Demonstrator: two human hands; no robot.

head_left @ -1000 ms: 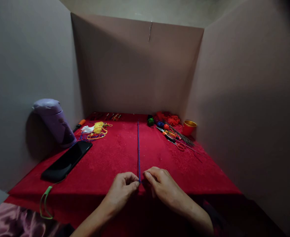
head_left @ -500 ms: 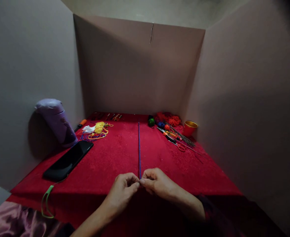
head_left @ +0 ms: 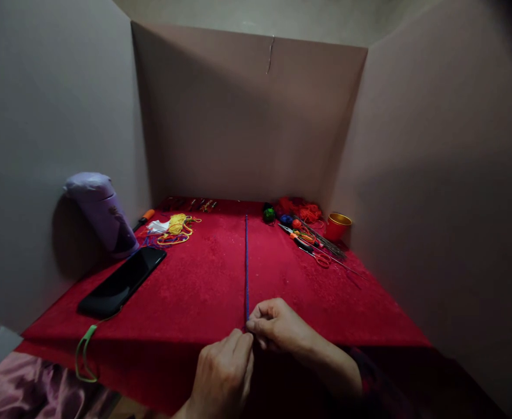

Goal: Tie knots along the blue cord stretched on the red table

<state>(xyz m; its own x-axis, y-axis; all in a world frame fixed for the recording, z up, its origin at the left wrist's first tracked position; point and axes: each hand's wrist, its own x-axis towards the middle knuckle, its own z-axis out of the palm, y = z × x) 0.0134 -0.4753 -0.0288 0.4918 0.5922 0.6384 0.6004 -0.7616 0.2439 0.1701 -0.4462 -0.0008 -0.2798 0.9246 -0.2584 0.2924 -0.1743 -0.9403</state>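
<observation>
A thin blue cord (head_left: 246,262) runs straight down the middle of the red cloth (head_left: 203,291) from the back wall to the front edge. My right hand (head_left: 277,327) pinches the cord's near end at the cloth's front edge. My left hand (head_left: 223,375) is closed just below it, over the front edge, with its fingertips touching the cord's near end beside my right hand's fingers. What the left fingers hold is hidden behind the back of the hand.
A black phone (head_left: 123,281) with a green strap (head_left: 84,355) lies at the left. A lilac jug (head_left: 101,212) stands behind it, with yellow cord (head_left: 175,228) nearby. Scissors, pliers, thread balls and a gold-rimmed red cup (head_left: 337,226) sit at the back right. Cardboard walls enclose three sides.
My left hand has dropped down and toward me, below the cloth's front edge, turning its back to the camera. My right hand has stayed pinched on the cord's end.
</observation>
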